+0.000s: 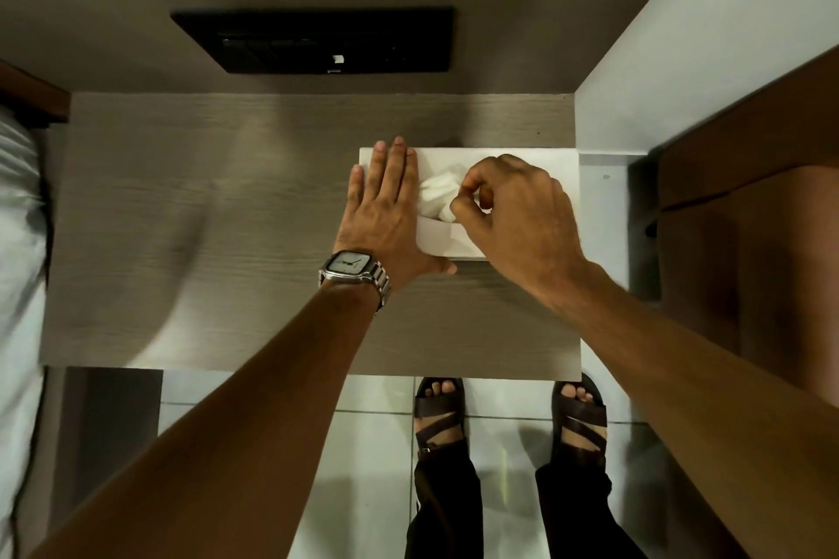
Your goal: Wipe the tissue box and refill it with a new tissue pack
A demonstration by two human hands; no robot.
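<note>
A white tissue box [560, 166] lies at the right end of a grey wooden bedside table [204, 241], close to the wall. White tissue [438, 191] bunches up out of the slot in the box's top. My left hand [383, 213], with a metal watch on the wrist, lies flat with fingers spread on the box's left end, thumb along its near side. My right hand [517, 213] hovers over the box's middle, its thumb and fingertips pinched on the tissue. Most of the box's top is hidden under both hands.
A black panel [318, 39] is set in the wall behind the table. A bed with white bedding [18, 241] is at the left. A brown wooden piece [749, 218] stands at the right. My sandalled feet [440, 413] stand on the tiled floor below the table's front edge.
</note>
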